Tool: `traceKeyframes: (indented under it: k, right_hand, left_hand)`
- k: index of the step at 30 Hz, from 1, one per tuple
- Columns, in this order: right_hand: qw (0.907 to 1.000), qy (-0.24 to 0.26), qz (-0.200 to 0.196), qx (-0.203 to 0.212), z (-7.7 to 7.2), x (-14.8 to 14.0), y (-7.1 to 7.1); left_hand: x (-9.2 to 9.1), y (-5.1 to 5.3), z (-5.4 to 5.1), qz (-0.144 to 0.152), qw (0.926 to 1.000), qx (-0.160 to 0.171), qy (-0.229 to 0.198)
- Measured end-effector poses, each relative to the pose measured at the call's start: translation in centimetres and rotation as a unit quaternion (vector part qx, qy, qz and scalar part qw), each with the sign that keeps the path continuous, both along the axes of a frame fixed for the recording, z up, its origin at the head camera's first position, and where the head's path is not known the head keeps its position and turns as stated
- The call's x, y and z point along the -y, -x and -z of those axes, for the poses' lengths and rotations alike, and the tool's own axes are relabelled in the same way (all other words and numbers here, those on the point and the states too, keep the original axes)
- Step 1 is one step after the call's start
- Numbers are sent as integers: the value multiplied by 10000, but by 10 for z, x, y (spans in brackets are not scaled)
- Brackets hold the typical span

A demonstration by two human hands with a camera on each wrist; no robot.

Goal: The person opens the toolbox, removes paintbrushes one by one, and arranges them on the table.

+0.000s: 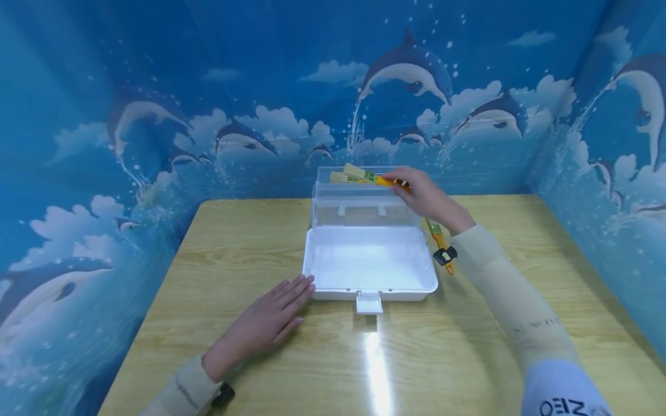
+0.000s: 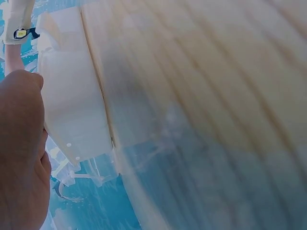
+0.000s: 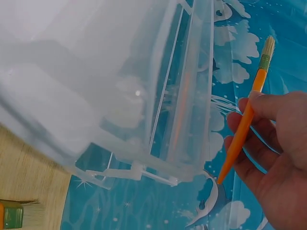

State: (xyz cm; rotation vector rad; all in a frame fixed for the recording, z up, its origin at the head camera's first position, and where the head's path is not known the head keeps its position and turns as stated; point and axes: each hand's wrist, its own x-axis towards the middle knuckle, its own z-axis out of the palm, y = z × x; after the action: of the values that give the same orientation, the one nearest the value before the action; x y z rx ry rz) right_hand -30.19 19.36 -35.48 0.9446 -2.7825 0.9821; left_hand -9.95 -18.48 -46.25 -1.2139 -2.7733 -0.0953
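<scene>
A white plastic box (image 1: 369,260) stands with its clear lid (image 1: 364,211) tipped back; no object shows in its base. My right hand (image 1: 418,193) holds a flat paintbrush (image 3: 247,115) by its orange handle, above the raised lid. The brush has a green ferrule and pale bristles. A fainter brush shape appears in the clear lid, apparently a reflection. My left hand (image 1: 267,315) lies with straight fingers, its fingertips at the box's front left corner. The left wrist view has this hand (image 2: 21,148) beside the box wall (image 2: 72,91).
On the wooden table (image 1: 239,237), another orange-handled paintbrush (image 1: 436,231) lies right of the box, partly hidden by a black wrist device (image 1: 444,256). A white latch (image 1: 369,302) juts from the box front. Behind hangs a blue dolphin-print curtain (image 1: 291,86).
</scene>
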Motion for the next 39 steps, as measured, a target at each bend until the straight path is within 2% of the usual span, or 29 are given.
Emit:
traceKeyframes:
  k: [7, 17, 28, 35, 39]
  right_hand:
    - [9996, 63, 36, -282, 2, -8, -9]
    - [9982, 245, 171, -524, 16, -27, -29]
    - [9961, 169, 671, -555, 33, -50, -49]
    - [9957, 166, 584, -701, 40, -63, -56]
    - [9954, 169, 596, -733, 42, -67, -59]
  left_hand:
    - [0, 0, -1, -18, 10000, -1, -41]
    - [1, -2, 1, -9, 9999, -7, -101]
    - [0, -1, 3, 50, 9996, -203, -182]
    - [1, -1, 2, -5, 9999, -64, -113]
    - [1, 0, 1, 45, 9998, -126, -153]
